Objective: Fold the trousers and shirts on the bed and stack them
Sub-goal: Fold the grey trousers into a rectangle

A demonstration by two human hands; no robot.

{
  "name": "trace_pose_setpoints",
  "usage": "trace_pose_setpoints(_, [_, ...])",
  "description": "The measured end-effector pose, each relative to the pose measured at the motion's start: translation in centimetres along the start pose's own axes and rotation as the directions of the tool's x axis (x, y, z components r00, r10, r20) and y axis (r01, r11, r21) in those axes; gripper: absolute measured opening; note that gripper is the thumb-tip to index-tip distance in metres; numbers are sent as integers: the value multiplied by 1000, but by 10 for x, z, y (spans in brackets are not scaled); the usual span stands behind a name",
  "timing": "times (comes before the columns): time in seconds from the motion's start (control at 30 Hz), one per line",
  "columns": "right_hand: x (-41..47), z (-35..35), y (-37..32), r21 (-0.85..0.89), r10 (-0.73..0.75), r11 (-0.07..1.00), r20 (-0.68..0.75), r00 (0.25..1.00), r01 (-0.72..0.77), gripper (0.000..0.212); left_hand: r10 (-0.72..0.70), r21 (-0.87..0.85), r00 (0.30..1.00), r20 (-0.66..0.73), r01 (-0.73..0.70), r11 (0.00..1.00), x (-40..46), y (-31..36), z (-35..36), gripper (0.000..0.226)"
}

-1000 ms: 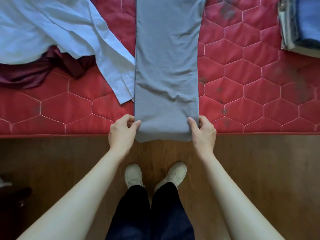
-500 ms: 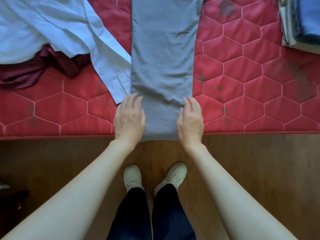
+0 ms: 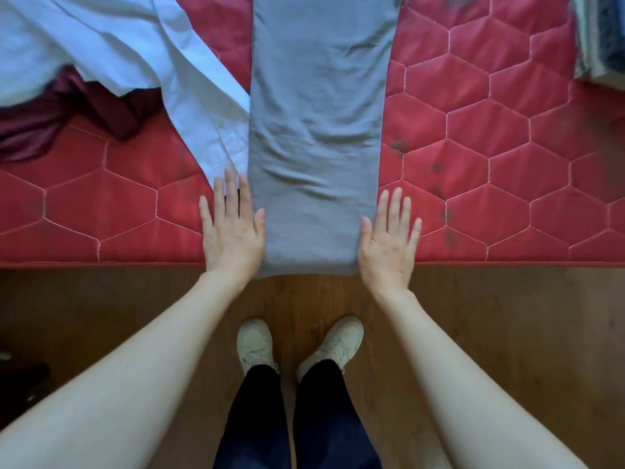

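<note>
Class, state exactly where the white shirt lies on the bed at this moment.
In the head view the white shirt lies at upper left on the red mattress, its sleeve running under the left edge of the grey trousers, partly over a maroon garment.

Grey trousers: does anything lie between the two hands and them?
Nothing visible does. The left hand and right hand lie flat, fingers straight, on either side of the grey trousers. The white shirt sleeve only reaches the trousers' left edge, beyond the left fingertips.
</note>
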State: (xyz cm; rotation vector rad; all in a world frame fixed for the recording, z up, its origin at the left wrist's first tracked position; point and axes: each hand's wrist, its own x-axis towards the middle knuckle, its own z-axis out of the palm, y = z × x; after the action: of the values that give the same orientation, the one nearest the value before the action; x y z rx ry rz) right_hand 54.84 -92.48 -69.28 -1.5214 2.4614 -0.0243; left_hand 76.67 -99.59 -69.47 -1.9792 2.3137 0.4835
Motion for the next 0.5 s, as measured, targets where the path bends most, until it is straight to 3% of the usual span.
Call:
trace_pose_setpoints(0.17, [-7, -23, 37, 195, -190, 961, -50, 980, 196, 46, 162, -66, 986, -39, -164, 984, -20, -27, -11, 50])
trace_pose_setpoints(0.4, [12, -41, 31, 209, -336, 908, -150, 930, 362, 43, 467, 20, 880, -92, -467, 884, -14, -49, -32, 47])
trace_pose_setpoints(0.5, [13, -34, -10, 174, -364, 909, -116, 924, 379, 46, 505, -4, 850, -148, -512, 859, -10, -20, -30, 45])
